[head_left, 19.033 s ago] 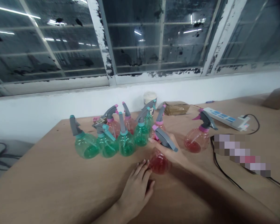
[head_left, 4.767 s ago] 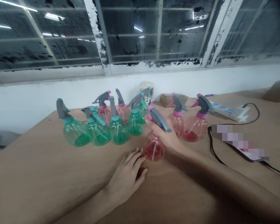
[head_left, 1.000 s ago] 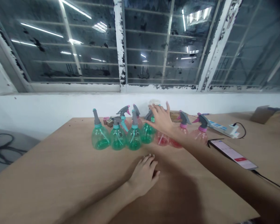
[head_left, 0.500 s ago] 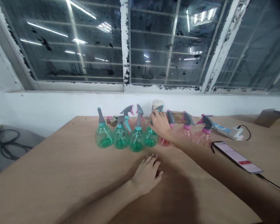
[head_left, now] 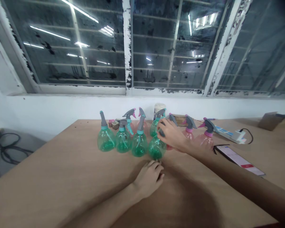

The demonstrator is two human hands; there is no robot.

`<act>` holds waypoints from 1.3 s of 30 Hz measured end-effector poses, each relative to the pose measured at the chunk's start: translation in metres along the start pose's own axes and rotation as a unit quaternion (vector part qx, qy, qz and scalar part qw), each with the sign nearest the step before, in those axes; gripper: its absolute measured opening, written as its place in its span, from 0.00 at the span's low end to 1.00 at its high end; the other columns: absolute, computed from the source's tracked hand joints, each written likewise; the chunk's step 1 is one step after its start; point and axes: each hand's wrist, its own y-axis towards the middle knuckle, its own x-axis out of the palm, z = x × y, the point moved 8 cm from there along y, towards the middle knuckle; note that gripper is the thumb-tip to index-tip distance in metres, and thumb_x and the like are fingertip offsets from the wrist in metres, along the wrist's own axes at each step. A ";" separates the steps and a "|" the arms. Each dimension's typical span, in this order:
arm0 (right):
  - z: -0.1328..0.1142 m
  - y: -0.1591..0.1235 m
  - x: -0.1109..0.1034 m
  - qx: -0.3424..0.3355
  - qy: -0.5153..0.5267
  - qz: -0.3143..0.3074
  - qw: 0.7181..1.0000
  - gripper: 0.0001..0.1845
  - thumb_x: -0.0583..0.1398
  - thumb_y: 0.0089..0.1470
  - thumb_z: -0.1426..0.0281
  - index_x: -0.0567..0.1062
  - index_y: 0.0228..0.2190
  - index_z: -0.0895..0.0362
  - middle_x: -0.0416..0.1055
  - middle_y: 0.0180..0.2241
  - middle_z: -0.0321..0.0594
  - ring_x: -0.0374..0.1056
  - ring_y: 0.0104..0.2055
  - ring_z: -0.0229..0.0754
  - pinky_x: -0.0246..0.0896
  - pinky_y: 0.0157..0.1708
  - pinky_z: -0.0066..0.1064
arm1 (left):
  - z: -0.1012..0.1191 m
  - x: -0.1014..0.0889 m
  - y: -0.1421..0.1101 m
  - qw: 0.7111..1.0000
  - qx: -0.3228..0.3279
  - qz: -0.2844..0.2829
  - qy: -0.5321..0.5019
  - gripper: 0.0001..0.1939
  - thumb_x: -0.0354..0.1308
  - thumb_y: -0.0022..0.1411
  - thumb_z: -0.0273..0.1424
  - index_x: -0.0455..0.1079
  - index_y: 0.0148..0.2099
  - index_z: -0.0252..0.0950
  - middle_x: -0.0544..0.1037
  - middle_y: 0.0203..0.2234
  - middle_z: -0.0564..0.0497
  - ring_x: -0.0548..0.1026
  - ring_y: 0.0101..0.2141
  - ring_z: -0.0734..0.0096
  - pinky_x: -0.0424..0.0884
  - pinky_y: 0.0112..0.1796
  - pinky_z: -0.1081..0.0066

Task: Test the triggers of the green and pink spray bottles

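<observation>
My right hand (head_left: 169, 132) is closed around the grey spray head of a green spray bottle (head_left: 157, 148), its fingers hiding most of that head. My left hand (head_left: 149, 178) lies palm down on the table just in front of this bottle, fingers loosely stretched and holding nothing. To the left stand three more green spray bottles, the nearest of them a green bottle (head_left: 139, 145). Behind the gripped one is another green bottle (head_left: 154, 127). Pink spray bottles (head_left: 204, 140) stand to the right, partly covered by my right hand and forearm; further pink ones are behind the green row.
The wooden table (head_left: 61, 177) runs up to a white wall below barred windows. At the right lie a phone (head_left: 239, 158) on a cable and a power strip (head_left: 228, 134). A pale container (head_left: 159, 107) and small blocks (head_left: 114, 124) are at the back.
My right hand has brought the green spray bottle slightly toward me and to the right, and the green bottle behind it now shows. My left hand has hardly moved.
</observation>
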 end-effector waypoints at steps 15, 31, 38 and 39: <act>-0.022 -0.059 -0.049 -0.062 0.222 0.027 0.973 0.24 0.57 0.53 0.72 0.60 0.51 0.53 0.65 0.51 0.47 0.62 0.53 0.49 0.62 0.49 0.44 | -0.010 -0.027 -0.010 0.983 -0.077 0.158 -0.062 0.22 0.54 0.55 0.43 0.57 0.44 0.33 0.67 0.37 0.42 0.73 0.35 0.58 0.72 0.31 0.59; 0.006 -0.101 0.013 0.263 0.549 0.021 0.793 0.32 0.65 0.45 0.61 0.64 0.52 0.52 0.70 0.47 0.44 0.67 0.48 0.50 0.66 0.43 0.40 | -0.002 -0.013 0.001 0.982 -0.069 -0.018 -0.175 0.34 0.59 0.52 0.46 0.55 0.56 0.35 0.70 0.49 0.40 0.68 0.50 0.50 0.66 0.48 0.52; 0.004 -0.090 0.012 0.286 0.577 0.051 0.764 0.25 0.64 0.44 0.59 0.70 0.45 0.53 0.72 0.43 0.42 0.69 0.43 0.46 0.65 0.43 0.38 | -0.003 -0.010 0.001 0.982 -0.087 -0.041 -0.163 0.38 0.60 0.50 0.50 0.56 0.56 0.33 0.71 0.47 0.39 0.69 0.49 0.51 0.66 0.48 0.53; 0.004 -0.090 0.011 0.285 0.578 0.051 0.763 0.25 0.64 0.44 0.59 0.70 0.44 0.53 0.73 0.42 0.42 0.70 0.41 0.46 0.65 0.42 0.37 | -0.003 -0.009 0.001 0.982 -0.090 -0.042 -0.159 0.39 0.60 0.50 0.50 0.56 0.56 0.33 0.70 0.47 0.39 0.69 0.49 0.51 0.65 0.49 0.53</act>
